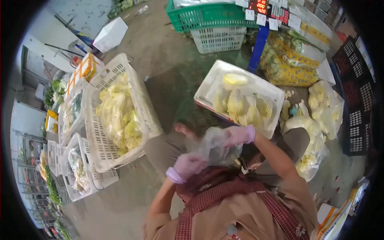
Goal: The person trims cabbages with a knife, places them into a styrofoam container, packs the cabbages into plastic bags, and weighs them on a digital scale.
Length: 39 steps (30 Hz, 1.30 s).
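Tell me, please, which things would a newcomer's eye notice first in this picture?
Probably first the pink-gloved left hand and right hand, holding a clear plastic bag above the lap. Next come the pale yellow leafy vegetables heaped in the big white crate on the left, and similar ones in the white tray ahead to the right. Red lit digits glow at the top.

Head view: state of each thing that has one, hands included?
Left hand: gloved, closed on the clear plastic bag
Right hand: gloved, gripping the same bag
Clear plastic bag: held between both hands, mouth unclear
White foam box: open, cabbages inside
Large white basket: open, loaded with cabbages
Green crate: stacked on a white crate
Digital display: lit, red digits
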Each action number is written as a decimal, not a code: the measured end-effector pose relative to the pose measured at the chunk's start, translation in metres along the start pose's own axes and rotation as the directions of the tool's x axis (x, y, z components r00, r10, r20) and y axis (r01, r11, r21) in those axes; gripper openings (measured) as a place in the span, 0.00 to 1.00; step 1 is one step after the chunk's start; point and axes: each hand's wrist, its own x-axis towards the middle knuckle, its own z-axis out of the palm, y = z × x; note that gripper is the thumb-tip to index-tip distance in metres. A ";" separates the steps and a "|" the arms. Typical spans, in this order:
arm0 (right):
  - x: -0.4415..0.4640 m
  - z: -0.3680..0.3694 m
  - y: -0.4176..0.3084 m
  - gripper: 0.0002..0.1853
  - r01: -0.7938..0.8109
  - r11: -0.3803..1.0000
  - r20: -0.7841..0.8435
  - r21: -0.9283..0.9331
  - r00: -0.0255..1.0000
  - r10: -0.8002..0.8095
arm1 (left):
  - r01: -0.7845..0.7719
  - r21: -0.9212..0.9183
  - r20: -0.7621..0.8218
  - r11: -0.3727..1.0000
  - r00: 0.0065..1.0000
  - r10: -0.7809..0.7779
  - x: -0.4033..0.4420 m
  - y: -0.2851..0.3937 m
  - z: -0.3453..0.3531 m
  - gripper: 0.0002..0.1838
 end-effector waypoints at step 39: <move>0.133 0.113 0.122 0.19 0.295 0.013 -0.275 0.955 0.871 0.406 | 0.028 -0.786 -0.243 0.618 0.904 -0.350 0.022 -0.056 0.122 0.25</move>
